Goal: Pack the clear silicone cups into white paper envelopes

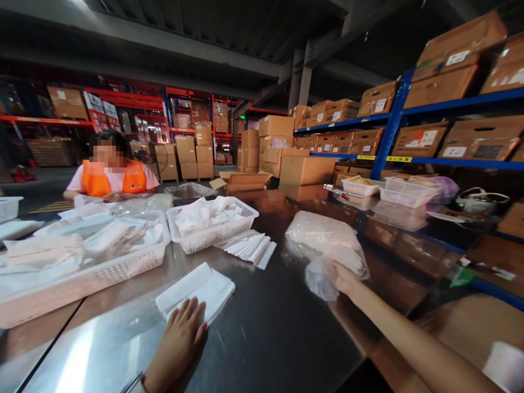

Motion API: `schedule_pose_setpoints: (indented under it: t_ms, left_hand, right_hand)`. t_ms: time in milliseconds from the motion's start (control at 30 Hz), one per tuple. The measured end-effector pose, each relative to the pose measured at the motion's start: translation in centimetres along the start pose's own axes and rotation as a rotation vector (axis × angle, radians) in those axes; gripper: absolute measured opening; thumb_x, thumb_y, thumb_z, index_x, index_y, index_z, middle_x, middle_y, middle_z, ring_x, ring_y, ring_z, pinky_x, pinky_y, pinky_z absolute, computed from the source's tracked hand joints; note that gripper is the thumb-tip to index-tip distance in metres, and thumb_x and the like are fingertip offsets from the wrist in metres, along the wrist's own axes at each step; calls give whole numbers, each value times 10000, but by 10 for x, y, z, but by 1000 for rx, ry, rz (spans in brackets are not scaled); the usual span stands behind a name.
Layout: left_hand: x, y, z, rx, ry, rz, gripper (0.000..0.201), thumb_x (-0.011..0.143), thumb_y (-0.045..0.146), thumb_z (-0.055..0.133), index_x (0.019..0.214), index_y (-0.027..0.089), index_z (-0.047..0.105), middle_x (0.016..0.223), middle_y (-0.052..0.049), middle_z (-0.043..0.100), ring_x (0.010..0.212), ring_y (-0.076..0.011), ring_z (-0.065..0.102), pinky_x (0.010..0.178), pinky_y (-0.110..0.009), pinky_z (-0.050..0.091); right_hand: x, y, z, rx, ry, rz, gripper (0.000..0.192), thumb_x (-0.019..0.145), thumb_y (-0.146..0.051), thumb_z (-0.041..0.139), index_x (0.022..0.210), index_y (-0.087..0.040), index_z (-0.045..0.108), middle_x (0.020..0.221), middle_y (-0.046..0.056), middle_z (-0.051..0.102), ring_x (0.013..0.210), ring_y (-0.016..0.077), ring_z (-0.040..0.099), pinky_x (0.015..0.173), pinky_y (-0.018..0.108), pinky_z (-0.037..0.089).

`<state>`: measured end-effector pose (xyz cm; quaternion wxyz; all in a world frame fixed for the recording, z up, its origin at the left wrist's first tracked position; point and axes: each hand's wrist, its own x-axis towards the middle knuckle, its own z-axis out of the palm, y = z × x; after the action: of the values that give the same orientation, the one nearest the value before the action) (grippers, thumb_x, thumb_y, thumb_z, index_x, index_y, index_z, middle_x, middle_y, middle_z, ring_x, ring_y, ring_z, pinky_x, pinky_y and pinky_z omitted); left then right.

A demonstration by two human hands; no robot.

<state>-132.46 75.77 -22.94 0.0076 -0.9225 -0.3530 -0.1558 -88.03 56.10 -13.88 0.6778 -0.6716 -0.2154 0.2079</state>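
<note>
My left hand (178, 341) lies flat on the steel table (266, 327), its fingertips on the near edge of a white folded packet (196, 289). My right hand (344, 278) reaches out to the right and grips the crumpled end of a clear plastic bag (323, 240) filled with white items. A fanned stack of white packets (249, 246) lies between the two, just behind the folded packet.
Two white mesh baskets (213, 234) (102, 270) of white packets stand at the left. A person in an orange vest (108, 177) sits across the table. Cardboard boxes (305, 169) stand behind, blue shelving (429, 158) with boxes runs along the right, and more baskets (403, 194) sit there.
</note>
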Motion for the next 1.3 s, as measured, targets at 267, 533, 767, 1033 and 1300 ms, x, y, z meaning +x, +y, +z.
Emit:
schedule_pose_setpoints:
  t_ms: [267, 533, 767, 1033, 1300]
  left_hand:
    - [0, 10, -20, -52, -34, -10, 430, 955, 293, 382, 1350, 195, 521, 1445, -115, 469, 1372, -286, 374, 1119, -496, 326]
    - [4, 15, -39, -160, 7, 46, 317, 963, 243, 372, 1162, 202, 616, 1298, -103, 560, 1258, -269, 459, 1054, -472, 370]
    - [12, 21, -54, -259, -54, 116, 218, 895, 131, 426, 795, 157, 618, 910, -91, 655, 908, -203, 589, 881, -327, 453]
    - [17, 16, -62, -254, -123, 13, 256, 922, 206, 440, 760, 151, 631, 844, -82, 667, 777, -169, 612, 752, -268, 448]
    - [18, 7, -68, -252, -137, 1, 216, 833, 90, 461, 829, 171, 662, 873, -58, 701, 814, -173, 627, 774, -259, 449]
  right_hand:
    - [-53, -21, 42, -378, -311, -284, 297, 661, -346, 663, 917, -202, 616, 966, 86, 696, 944, 269, 652, 930, 435, 494]
    - [-82, 1, 42, -1039, -725, -692, 511, 683, -169, 551, 1179, -230, 658, 1309, 79, 586, 1265, 281, 491, 1108, 468, 343]
    - [-25, 29, 21, -1047, -459, -702, 460, 646, -108, 486, 1007, -254, 730, 1036, 50, 718, 993, 300, 664, 957, 479, 507]
    - [4, 48, 11, -921, -582, -1211, 541, 701, -83, 466, 1108, -349, 701, 1110, 68, 690, 1038, 254, 650, 940, 404, 543]
    - [-15, 54, 34, -1088, -854, -1417, 766, 681, -14, 460, 1353, -376, 525, 1292, 23, 600, 1154, 236, 591, 970, 391, 516]
